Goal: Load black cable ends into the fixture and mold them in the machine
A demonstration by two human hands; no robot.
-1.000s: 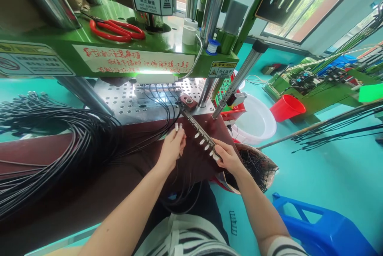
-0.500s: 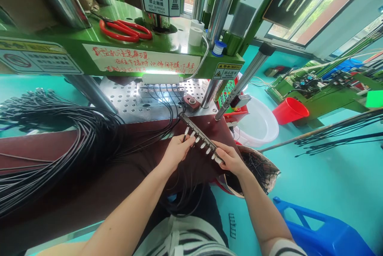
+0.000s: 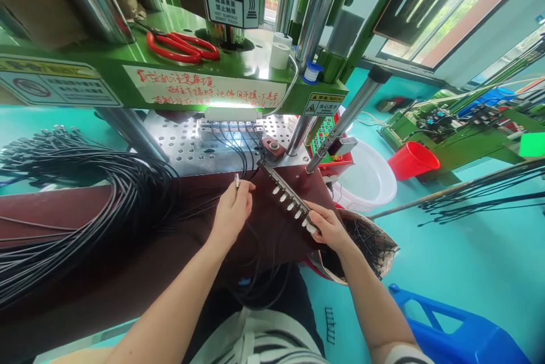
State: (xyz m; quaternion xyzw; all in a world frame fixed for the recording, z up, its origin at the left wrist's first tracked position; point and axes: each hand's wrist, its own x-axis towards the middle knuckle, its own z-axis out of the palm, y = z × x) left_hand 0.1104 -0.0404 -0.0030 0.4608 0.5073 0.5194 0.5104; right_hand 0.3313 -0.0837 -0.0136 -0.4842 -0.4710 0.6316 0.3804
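Above the brown bench [image 3: 307, 184], the left hand [image 3: 232, 210] has drawn back from the metal strip fixture [image 3: 286, 185], pinching one pale-tipped cable connector [image 3: 237, 180] instead of two, which suggests that another is now seated. The right hand [image 3: 327, 226] grips the fixture's near end, covering it. The left fingers hide the connector's rear; seating depth cannot be made out.

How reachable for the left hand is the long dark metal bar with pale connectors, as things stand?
Probably yes: nothing visible stands between the left hand and the long dark metal bar, and the right hand covers only its near end, though a small silver-tipped piece occupies the left hand.
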